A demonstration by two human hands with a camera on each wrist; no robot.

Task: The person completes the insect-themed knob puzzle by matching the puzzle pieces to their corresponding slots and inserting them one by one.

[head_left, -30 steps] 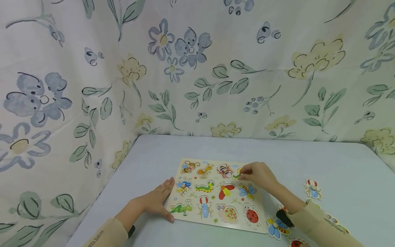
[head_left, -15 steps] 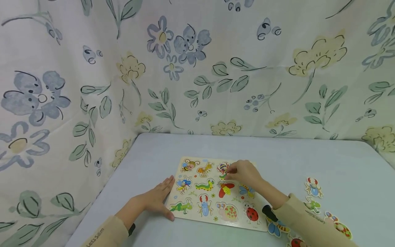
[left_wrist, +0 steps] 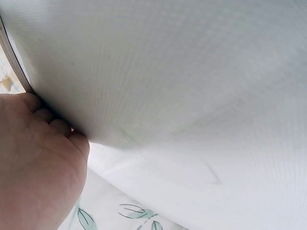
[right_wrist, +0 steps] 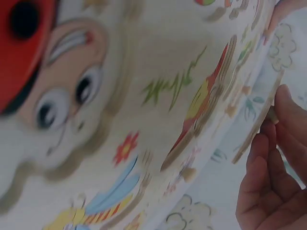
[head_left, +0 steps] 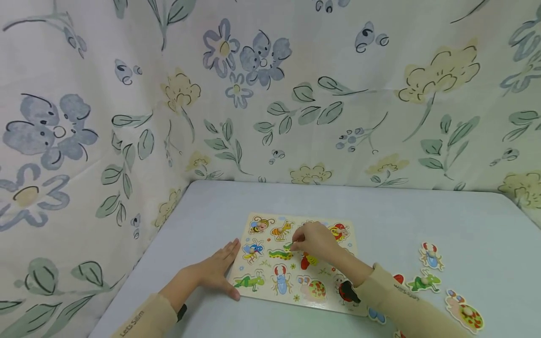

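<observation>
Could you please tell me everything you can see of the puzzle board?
The puzzle board is a thin, cream rectangle that looks wooden, bearing colourful cartoon creatures in outlined shapes, in rows, with small flowers and grass tufts between. It lies flat on the table. The left hand touches its left edge. In the head view, the right hand, pinching a puzzle piece, hides part of its upper middle.

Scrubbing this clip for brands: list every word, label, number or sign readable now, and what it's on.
"Lets": left sleeve; a second word starting with "S" follows, too small to read surely.
Unreadable: lettering on the right sleeve, upside down and too small.
Nothing readable: puzzle board and loose snail piece, just pictures.
</observation>
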